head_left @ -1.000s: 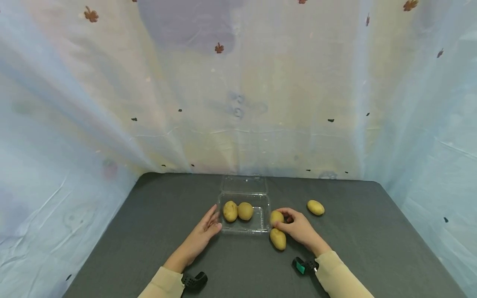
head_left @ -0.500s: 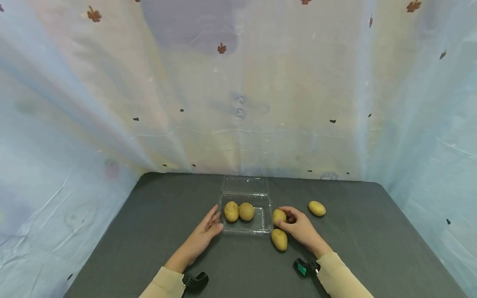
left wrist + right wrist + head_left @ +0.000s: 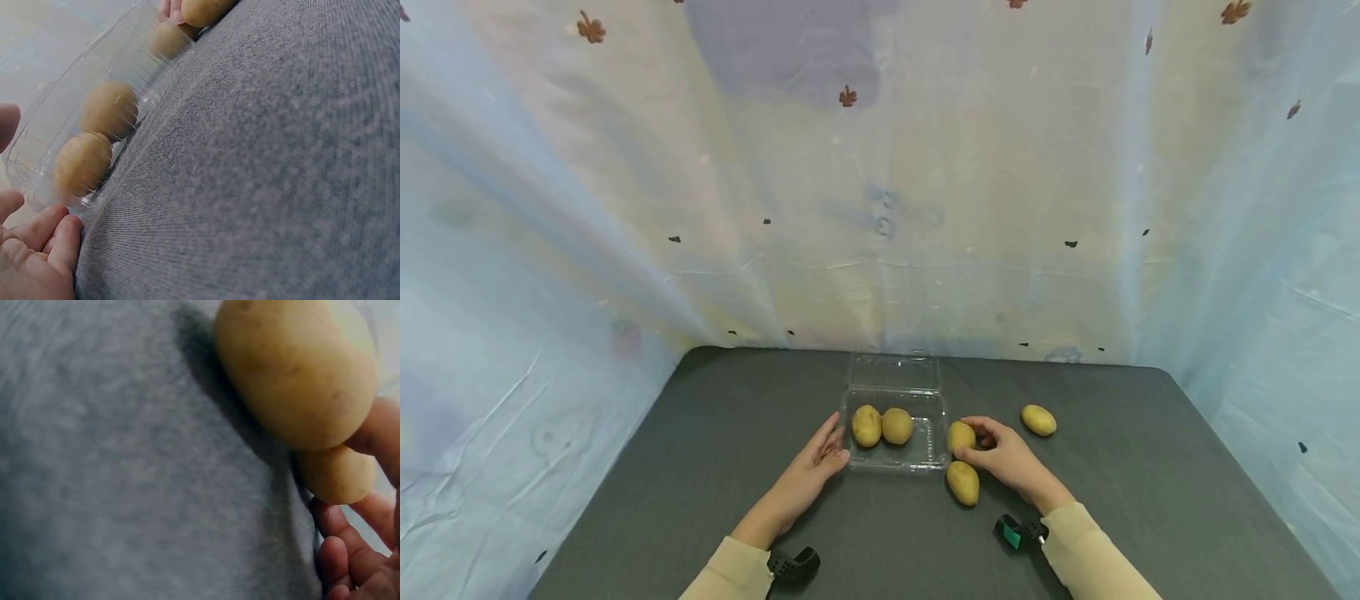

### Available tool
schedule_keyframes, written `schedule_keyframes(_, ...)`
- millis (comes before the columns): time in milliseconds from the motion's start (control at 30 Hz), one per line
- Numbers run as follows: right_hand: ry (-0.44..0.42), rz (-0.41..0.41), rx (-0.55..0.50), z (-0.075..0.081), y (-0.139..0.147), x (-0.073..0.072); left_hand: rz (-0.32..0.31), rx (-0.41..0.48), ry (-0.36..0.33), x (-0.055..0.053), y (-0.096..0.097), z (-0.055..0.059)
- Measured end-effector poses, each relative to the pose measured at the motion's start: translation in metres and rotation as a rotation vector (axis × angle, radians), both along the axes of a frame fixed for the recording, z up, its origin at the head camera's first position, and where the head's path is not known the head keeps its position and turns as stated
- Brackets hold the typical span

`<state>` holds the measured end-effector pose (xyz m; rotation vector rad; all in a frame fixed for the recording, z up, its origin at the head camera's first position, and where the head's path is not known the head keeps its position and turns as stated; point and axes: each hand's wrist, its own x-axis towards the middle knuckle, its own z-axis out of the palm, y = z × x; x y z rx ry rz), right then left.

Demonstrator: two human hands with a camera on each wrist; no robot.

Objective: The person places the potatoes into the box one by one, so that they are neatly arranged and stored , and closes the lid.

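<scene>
The right hand (image 3: 1006, 457) is pinching a potato (image 3: 959, 437) between thumb and fingers, just right of an open clear plastic clamshell container (image 3: 931, 439). The left hand (image 3: 808, 468) is lying along the container's left wall, its fingers extending and gripping nothing. Two potatoes (image 3: 867, 426) are resting inside, side by side; a nearer potato (image 3: 962, 483) and a farther-right potato (image 3: 1038, 420) are lying on the grey tabletop (image 3: 1112, 467).

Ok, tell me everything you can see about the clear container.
The container is see-through, ribbed and looks like thin plastic. It sits upright on the grey table, its lid folded open toward the back. Two potatoes lie inside toward the left; the right part is bare. The left hand is at its left end, apparently touching.
</scene>
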<state>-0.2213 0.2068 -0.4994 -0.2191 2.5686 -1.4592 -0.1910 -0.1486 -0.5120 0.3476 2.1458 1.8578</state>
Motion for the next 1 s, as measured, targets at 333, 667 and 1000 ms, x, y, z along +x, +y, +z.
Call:
schedule_keyframes(333,-0.017,0.019,0.025,0.006,-0.001,-0.005,0.002,-0.004,0.003,-0.002,0.000,-0.002)
schedule_keyframes(667,-0.031,0.096,-0.005,0.011,-0.002,-0.008,0.011,-0.005,-0.001,-0.001,0.000,-0.001)
schedule_keyframes(1000,-0.019,0.021,-0.006,0.008,-0.006,-0.006,0.016,-0.009,0.012,0.000,0.001,-0.003)
